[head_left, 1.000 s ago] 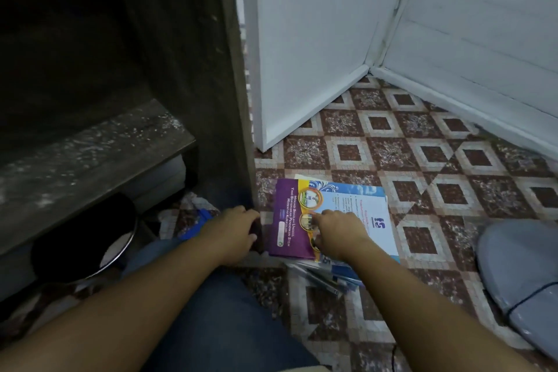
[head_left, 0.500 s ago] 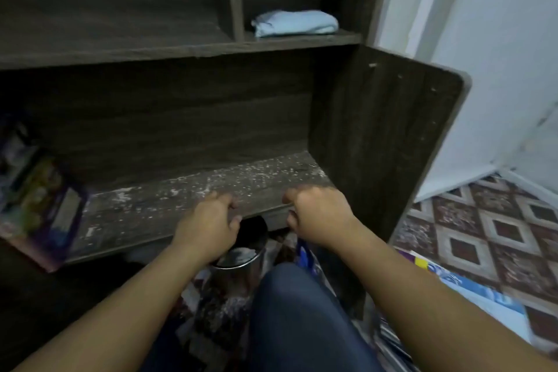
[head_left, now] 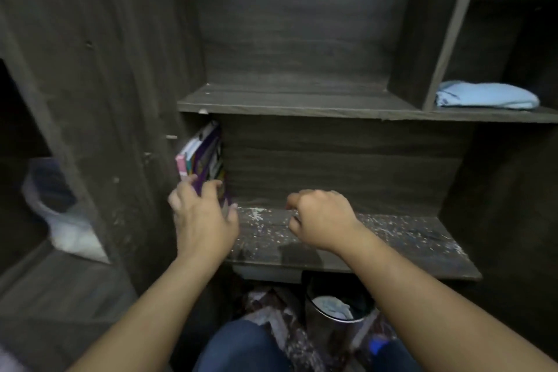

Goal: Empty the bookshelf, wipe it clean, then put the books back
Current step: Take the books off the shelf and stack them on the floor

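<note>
- Leaning against the left side panel (head_left: 120, 106) of the bookshelf (head_left: 302, 39), a small group of books (head_left: 203, 157) stands at the far left end of the lower shelf (head_left: 392, 238), with their tops tilted to the left.
- The left hand (head_left: 202, 217) grips these books at their front lower edge. Its fingers (head_left: 213, 186) are curled over the purple cover and the thumb is spread to the right, near the shelf surface.
- The right hand (head_left: 323, 220) is just above the lower shelf, near its middle. The fingers are curled in and they hold nothing.
- Between the two hands a narrow part of the shelf is free. To the right of the right hand the shelf is bare up to the right wall, but it is covered with pale dust and specks.
- The front edge of the lower shelf is below both wrists; the upper board (head_left: 302, 106) closes this compartment from above, just over the tops of the books.
- A folded light blue cloth (head_left: 486, 95) lies in the small compartment at the upper right, behind an upright divider (head_left: 444, 48).
- Under the lower shelf stands a dark round bin (head_left: 338, 305), and a knee in blue jeans (head_left: 241, 347) is in front of it.
- A pale plastic bag (head_left: 60, 214) is in the opening on the far left.
</note>
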The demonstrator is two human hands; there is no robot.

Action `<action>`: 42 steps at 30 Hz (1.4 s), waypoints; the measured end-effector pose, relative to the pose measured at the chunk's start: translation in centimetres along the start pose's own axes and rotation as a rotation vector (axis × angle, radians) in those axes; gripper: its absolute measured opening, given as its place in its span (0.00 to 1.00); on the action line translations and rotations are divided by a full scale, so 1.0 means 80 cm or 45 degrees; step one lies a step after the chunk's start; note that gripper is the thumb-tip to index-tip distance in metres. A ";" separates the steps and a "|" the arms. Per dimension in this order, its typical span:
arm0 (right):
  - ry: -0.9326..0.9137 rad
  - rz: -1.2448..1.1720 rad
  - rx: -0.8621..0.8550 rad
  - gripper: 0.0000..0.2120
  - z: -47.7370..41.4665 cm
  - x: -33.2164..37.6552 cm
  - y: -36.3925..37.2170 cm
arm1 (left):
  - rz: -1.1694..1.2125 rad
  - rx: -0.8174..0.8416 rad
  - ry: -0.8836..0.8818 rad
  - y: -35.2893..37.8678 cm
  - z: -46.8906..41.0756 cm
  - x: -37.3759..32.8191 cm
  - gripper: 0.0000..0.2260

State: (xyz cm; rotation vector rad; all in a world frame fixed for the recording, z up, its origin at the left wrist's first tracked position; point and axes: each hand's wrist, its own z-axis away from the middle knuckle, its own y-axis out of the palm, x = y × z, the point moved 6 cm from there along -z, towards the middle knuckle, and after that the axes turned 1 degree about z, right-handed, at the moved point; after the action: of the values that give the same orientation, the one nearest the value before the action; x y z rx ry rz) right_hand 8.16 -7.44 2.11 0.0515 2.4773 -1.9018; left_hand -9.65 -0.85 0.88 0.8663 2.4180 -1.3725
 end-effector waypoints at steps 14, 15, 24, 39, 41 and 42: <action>-0.058 -0.015 -0.023 0.15 -0.039 0.029 -0.001 | -0.115 -0.165 -0.029 0.016 -0.060 0.020 0.43; -0.047 -0.022 -0.015 0.15 -0.039 0.026 -0.002 | -0.096 -0.213 0.017 0.019 -0.063 0.021 0.43; -0.003 -0.066 -0.007 0.15 -0.038 -0.005 -0.008 | 0.228 0.204 -0.471 0.112 -0.050 0.083 0.14; -0.318 0.146 -0.659 0.10 -0.030 0.000 -0.040 | -0.170 0.197 0.331 0.112 -0.021 -0.004 0.12; -0.315 0.231 -0.608 0.11 -0.024 -0.001 -0.037 | -0.253 0.199 0.499 0.108 -0.015 -0.028 0.15; -0.298 0.274 -0.562 0.13 -0.023 -0.003 -0.033 | -0.284 0.205 0.569 0.105 -0.014 -0.038 0.16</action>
State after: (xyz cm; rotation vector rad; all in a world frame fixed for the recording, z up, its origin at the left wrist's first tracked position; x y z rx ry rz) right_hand 8.30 -6.38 5.17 0.0787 2.5414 -1.1788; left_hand -2.14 2.17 -3.03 1.0664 2.8390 -1.6157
